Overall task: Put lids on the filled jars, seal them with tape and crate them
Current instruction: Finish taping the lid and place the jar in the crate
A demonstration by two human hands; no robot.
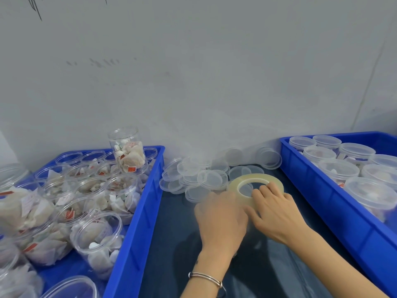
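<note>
Two hands meet at centre, low over the dark blue table surface (171,244). Right hand (277,209) lies on the near edge of the large roll of clear yellowish tape (240,182), fingertips over its inner rim and curled onto it. Left hand (221,218) is blurred, just beside the right and touching it at the thumb side; cannot tell whether it grips anything, and whatever sits under both palms is hidden. Thin metal bangle (206,277) on the left wrist.

Tape roll lies flat, its far edge touching the heap of loose round clear plastic lids (193,175), which fills the strip between the hands and the grey wall (193,82). A few more lids lean against the wall near the right crate.

Left: blue plastic crate of open, lidless clear jars stuffed with white sachets (137,211); one clear filled jar (127,149) stands upright on top of the others at the far corner. Right: second blue plastic crate holding lidded jars (322,203).

Free table is only the channel between the two crate walls, narrowing toward the lid heap; both forearms occupy its near part.
</note>
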